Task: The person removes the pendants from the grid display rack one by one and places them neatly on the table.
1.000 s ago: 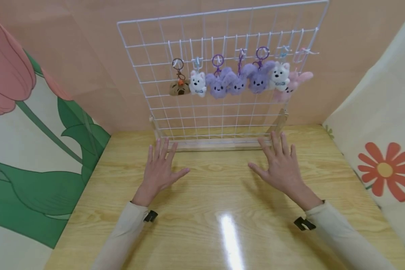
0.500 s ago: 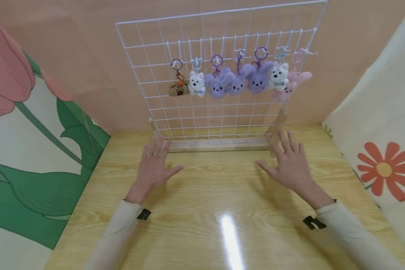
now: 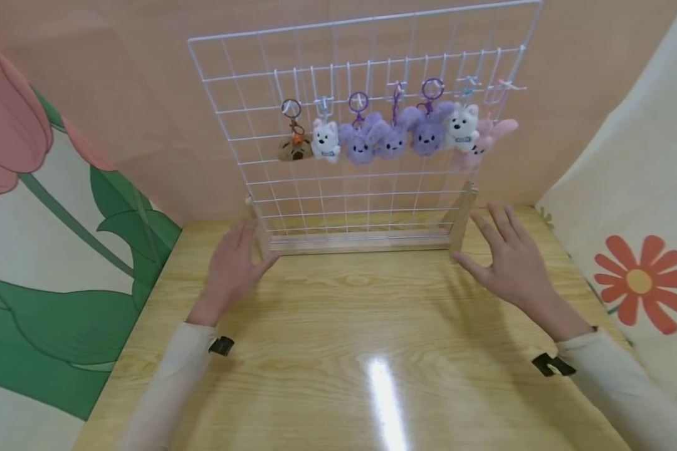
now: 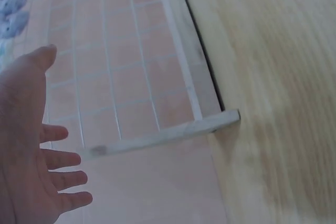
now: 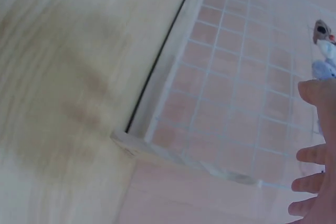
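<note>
My left hand (image 3: 230, 266), fingers spread and holding nothing, is beside the left wooden foot (image 3: 262, 237) of a white wire grid rack (image 3: 361, 242). Beside the right wooden foot (image 3: 461, 222) is my right hand (image 3: 512, 266), also spread, with its thumb tip close to the foot. Plush keychains hang from the rack's hooks: a brown one (image 3: 294, 149), a white dog (image 3: 325, 141), three purple rabbits (image 3: 428, 136), another white dog (image 3: 461, 127) and a pink rabbit (image 3: 487, 133). Both wrist views show gaps between palms and rack sides.
The rack stands at the back of a wooden table (image 3: 338, 326), before a peach backdrop (image 3: 118, 75). A tulip-printed panel (image 3: 62, 326) borders the left, a flower-printed cloth (image 3: 643, 219) the right. A light reflection lies on the tabletop.
Both hands have moved apart, the left one leftward and the right one rightward, from in front of the rack's base to outside its two feet. The keychains hang as before.
</note>
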Motion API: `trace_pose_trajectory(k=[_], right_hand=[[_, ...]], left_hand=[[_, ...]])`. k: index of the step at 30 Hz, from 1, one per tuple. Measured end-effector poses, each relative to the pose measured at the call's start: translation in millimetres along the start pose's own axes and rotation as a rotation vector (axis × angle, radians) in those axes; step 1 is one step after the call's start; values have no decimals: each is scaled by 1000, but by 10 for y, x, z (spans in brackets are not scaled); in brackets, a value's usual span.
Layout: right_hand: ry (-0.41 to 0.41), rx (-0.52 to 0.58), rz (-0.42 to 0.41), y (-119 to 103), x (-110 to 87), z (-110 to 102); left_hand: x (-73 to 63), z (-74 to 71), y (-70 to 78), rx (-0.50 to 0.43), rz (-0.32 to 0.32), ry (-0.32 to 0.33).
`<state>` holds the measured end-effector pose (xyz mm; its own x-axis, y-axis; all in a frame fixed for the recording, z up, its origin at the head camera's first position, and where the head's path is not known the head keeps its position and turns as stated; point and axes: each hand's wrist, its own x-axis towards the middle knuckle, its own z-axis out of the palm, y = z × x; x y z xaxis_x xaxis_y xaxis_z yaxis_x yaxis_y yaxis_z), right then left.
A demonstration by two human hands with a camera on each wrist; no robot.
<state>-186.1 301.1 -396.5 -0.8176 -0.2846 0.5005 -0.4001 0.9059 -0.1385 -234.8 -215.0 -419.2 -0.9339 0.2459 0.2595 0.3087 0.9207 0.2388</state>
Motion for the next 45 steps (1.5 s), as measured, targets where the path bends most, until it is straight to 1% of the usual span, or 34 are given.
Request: trace_pose_trajectory(k=[3,8,10,15,21,23,27,30,34,36,40,45], right_hand=[[4,28,26,15,50,-100],[5,64,80,32,146,-274],[35,69,88,44,197,-338],[126,82,98,95,316,-480],[153,85,126,200,464,-646],[171,96,125,239,518,-698],[195,123,147,302,625,-803],[198,134,171,343,697,-874],[203,146,191,374,778,-958],[205,155,205,371,822,-998],[194,199,264,339,915,-1083],[246,232,258,304,1044,-1179]], left_hand=[[48,-62,-55,-56,-30,23],[169,-171,-118,-125,-76,64],[217,-211,-138,-149,-86,74],[341,-278,-195,-222,-75,102],[499,-320,-253,-306,-63,121],[552,-338,-268,-331,-66,113],[656,-357,-307,-395,-69,90],[726,-345,-357,-475,-70,70],[809,-311,-440,-549,-61,28],[836,-301,-471,-572,-52,3],[876,-279,-525,-601,-26,-18],[906,-255,-557,-609,11,-21]])
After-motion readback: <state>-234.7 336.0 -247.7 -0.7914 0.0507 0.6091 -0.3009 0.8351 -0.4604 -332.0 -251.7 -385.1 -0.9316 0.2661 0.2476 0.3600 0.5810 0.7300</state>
